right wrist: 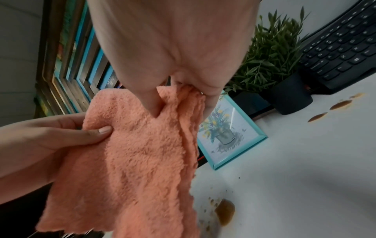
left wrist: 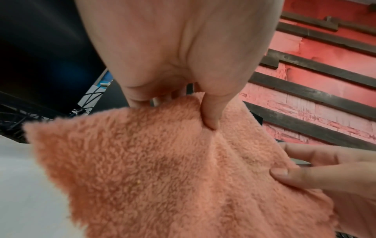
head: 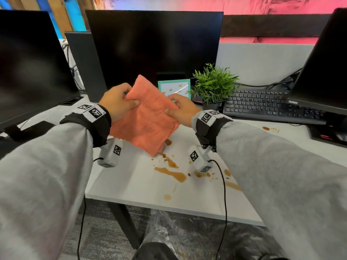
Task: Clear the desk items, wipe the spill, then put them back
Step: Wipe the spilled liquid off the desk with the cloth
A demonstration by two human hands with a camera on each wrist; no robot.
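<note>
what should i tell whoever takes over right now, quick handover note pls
Left hand: pinches the upper left edge of the orange cloth.
Right hand: pinches the cloth's right edge; the cloth is held above the desk.
Things: brown spill lies in streaks and drops on the desk's front area, with a further spot near the keyboard. Potted plant and framed picture stand at the back by the monitor.
Done: front area holds no items.
Left: wipe all the brown patches, then put the items back.
</note>
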